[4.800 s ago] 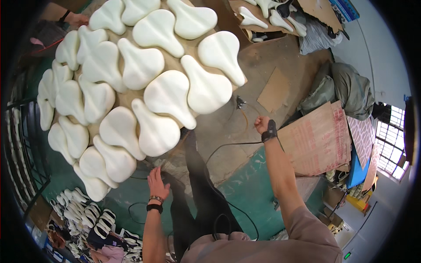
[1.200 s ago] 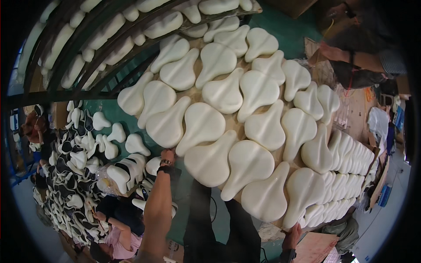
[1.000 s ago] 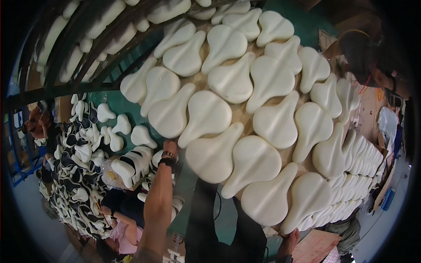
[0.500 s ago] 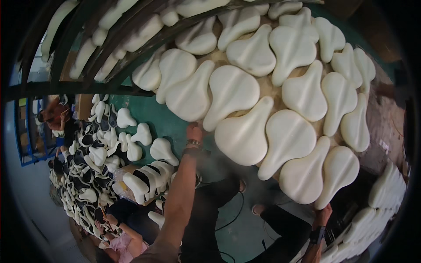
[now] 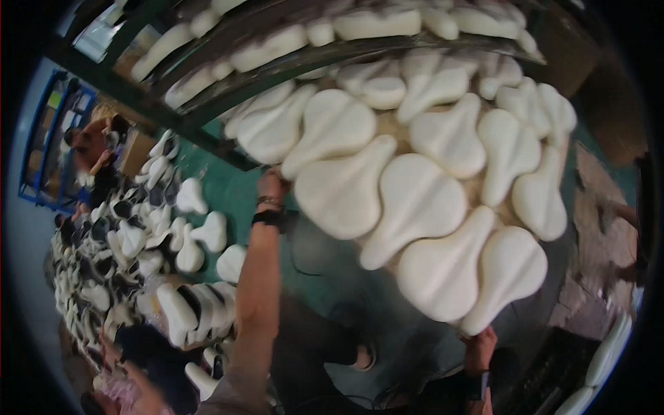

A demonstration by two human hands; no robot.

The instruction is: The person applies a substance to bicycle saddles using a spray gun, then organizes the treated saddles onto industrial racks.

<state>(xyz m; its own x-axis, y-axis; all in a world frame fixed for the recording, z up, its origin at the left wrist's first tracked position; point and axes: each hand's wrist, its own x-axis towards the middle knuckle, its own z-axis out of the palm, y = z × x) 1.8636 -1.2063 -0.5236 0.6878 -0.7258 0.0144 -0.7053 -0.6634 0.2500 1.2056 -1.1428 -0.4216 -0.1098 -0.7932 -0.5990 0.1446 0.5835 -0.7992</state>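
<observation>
A tan board (image 5: 393, 130) carries several white foam bicycle saddles (image 5: 425, 194), laid close together with their noses pointing different ways. At the board's near left edge, my left hand (image 5: 272, 185) is closed on the rim, its fingers partly hidden. My right hand (image 5: 478, 346) grips the near right corner, just below a saddle (image 5: 512, 273); its fingertips are hidden beneath. The board's far part lies under a shelf of the dark green rack (image 5: 149, 97).
More white saddles (image 5: 377, 24) rest on the rack's upper shelf. On the left, a large heap of black and white saddles (image 5: 117, 256) covers the green floor (image 5: 238, 200). A co-worker (image 5: 149, 366) sits at lower left; another person (image 5: 100, 145) is farther back. Stacked white pieces (image 5: 609, 353) stand at lower right.
The board and both hands have shifted left in view. The rack shelf now covers more of the board's far saddles. Both hands have kept hold of the board.
</observation>
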